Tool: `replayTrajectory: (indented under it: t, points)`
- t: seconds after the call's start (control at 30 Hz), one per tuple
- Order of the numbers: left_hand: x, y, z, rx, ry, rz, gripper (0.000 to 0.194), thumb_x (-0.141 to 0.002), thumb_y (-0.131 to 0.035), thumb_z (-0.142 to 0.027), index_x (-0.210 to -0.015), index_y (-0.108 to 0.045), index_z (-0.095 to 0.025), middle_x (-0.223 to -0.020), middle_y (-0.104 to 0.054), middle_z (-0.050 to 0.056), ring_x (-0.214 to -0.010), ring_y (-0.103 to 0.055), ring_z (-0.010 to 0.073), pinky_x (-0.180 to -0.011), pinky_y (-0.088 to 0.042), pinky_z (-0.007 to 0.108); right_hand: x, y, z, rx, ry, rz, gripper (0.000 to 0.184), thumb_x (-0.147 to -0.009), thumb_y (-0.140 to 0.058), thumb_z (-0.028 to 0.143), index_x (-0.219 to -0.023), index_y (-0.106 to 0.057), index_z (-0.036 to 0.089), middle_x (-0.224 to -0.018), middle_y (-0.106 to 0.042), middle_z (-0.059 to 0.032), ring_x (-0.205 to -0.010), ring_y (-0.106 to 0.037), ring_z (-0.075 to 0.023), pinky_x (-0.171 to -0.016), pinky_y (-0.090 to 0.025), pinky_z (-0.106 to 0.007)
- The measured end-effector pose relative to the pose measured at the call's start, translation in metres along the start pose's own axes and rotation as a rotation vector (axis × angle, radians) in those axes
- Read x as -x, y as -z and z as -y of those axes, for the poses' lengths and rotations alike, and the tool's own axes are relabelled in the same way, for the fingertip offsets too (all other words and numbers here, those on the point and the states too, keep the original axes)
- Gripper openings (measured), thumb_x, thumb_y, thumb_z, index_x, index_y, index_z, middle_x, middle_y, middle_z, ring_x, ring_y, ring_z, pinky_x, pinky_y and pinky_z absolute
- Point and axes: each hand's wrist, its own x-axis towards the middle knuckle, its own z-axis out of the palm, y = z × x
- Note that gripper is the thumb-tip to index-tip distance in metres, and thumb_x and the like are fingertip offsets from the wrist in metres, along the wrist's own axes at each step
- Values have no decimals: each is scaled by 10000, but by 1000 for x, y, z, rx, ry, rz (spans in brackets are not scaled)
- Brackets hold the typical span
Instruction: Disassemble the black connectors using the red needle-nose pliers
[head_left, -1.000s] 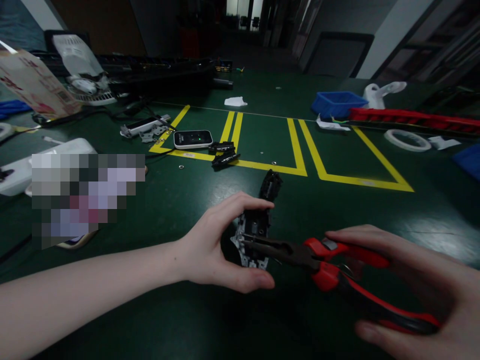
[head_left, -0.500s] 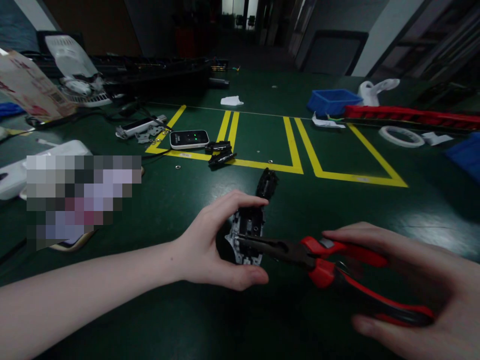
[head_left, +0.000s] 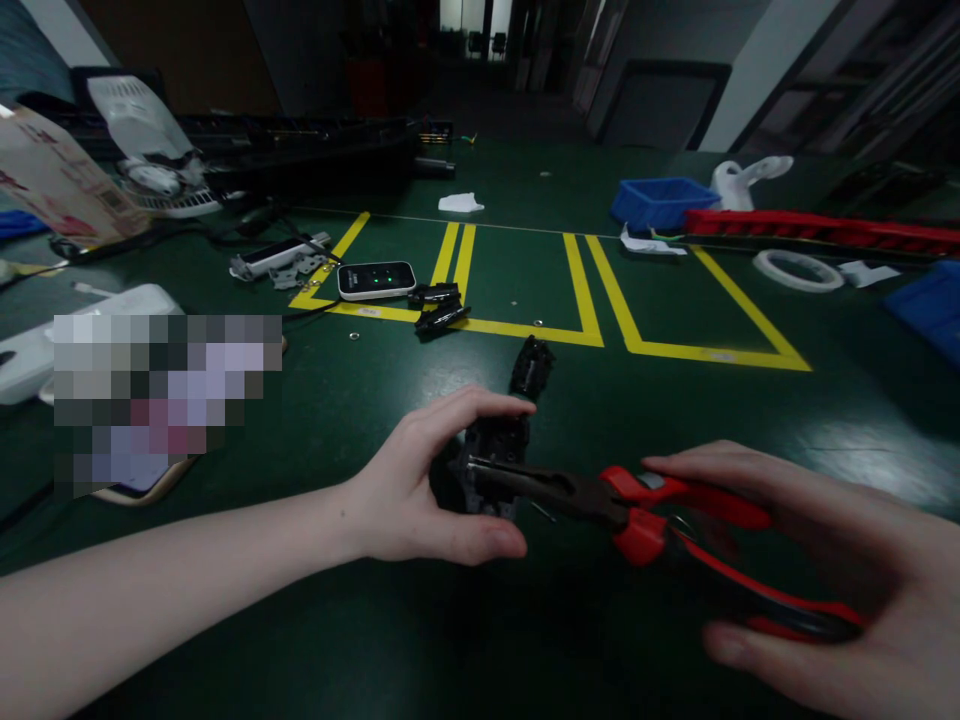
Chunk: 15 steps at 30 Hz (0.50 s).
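Observation:
My left hand point(head_left: 442, 480) is wrapped round a small black mechanical part point(head_left: 495, 440), thumb on the near side and forefinger on the far side. A ribbed black end piece point(head_left: 532, 367) sticks out beyond the forefinger. In my right hand point(head_left: 847, 560) is a pair of long-nose pliers point(head_left: 630, 505) with red and black handles. The handles stand apart in my grip. The jaws point left, and their tips meet the black part between my left thumb and forefinger. What lies between the tips is too small to make out.
Beyond my hands lie two black plastic pieces point(head_left: 441, 308) and a small device with green lights point(head_left: 376, 281). Yellow tape point(head_left: 517, 332) marks boxes on the green table. A phone point(head_left: 150, 485) and white power strip point(head_left: 90, 335) are left; a blue bin point(head_left: 660, 203) stands back right.
The black part has tilted in my left hand, so its pale, shiny inner face now looks dark. The pliers stay at the part, with only a slight shift.

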Motion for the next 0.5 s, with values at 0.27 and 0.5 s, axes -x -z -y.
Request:
replayTrajectory:
  t: [0.27, 0.5]
  points:
    - [3, -4, -2, -188, -49, -129, 867, -733, -1002, -444, -1487, -608, -277, -1311, -699, 92, -1175, -656, 299, -941, -547, 393, -9, 10, 1, -62, 212, 135, 595, -752, -860, 669, -1285, -763, 423, -1104, -840, 4, -815, -840, -257, -710, -683, -284]
    - [2, -3, -2, -130, -53, -108, 791, -788, -946, -540, -1458, -639, -251, -1259, -712, 95, -1135, -673, 294, -926, -539, 390, -7, 11, 0, -65, 236, 131, 583, -782, -861, 631, -1318, -741, 433, -1136, -836, 4, -849, -845, -247, -764, -670, -269]
